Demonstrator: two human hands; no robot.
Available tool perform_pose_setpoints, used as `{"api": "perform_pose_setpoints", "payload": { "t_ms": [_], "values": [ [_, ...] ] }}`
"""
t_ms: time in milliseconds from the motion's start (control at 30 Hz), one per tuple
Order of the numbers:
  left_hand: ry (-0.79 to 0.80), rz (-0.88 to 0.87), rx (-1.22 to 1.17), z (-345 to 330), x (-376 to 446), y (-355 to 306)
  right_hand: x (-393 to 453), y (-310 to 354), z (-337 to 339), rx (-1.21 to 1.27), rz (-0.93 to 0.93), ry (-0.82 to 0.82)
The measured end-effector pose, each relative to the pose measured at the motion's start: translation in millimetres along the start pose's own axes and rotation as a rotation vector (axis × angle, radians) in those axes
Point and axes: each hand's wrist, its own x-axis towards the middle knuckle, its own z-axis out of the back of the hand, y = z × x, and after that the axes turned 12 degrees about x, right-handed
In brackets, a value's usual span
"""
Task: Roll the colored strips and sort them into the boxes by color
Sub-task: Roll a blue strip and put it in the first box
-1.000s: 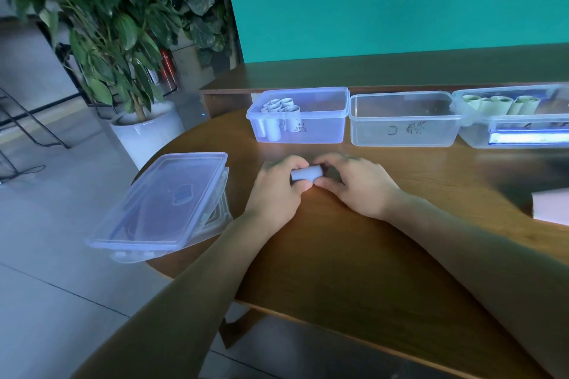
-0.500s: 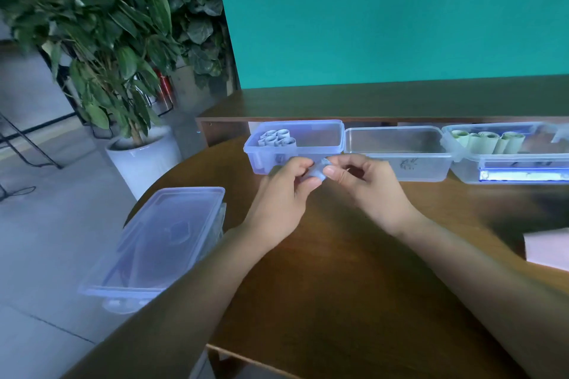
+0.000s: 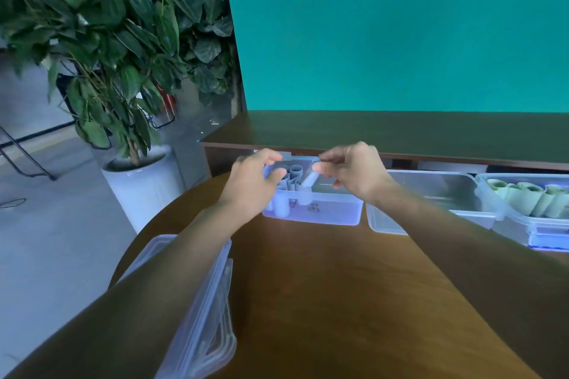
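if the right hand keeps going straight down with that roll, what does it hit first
Most likely the rolls already standing in the blue box. The right hand pinches the roll just above them; depth is hard to judge, so it might reach the box floor beside them.

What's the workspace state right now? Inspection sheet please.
Surface: round brown wooden table, bare in the middle.
Job's things: pale blue rolled strip held over the clear plastic box of blue rolls; empty clear plastic box; clear box of green rolls.
Clutter: stacked clear plastic lids at the table edge.
Grippers: right hand pinches the strip; left hand holds nothing.
Cables: thin dark cable on the floor.
Surroundings: potted leafy plant, teal wall.
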Motion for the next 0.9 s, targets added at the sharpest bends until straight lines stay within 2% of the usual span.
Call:
{"api": "perform_pose_setpoints", "payload": {
  "t_ms": [233, 600, 900],
  "values": [
    [0.048, 0.044, 0.013, -25.3, 25.4, 19.1, 29.5, -13.8, -14.3, -0.112, -0.133, 0.086],
    [0.092, 0.124, 0.019, -44.0, 29.9, 33.6, 29.0, -12.5, -13.9, -0.085, -0.099, 0.181],
    [0.083, 0.112, 0.025, -46.2, 26.5, 36.0, 35.3, -14.7, -27.4, -0.158, -0.227, 0.25]
  ]
}}
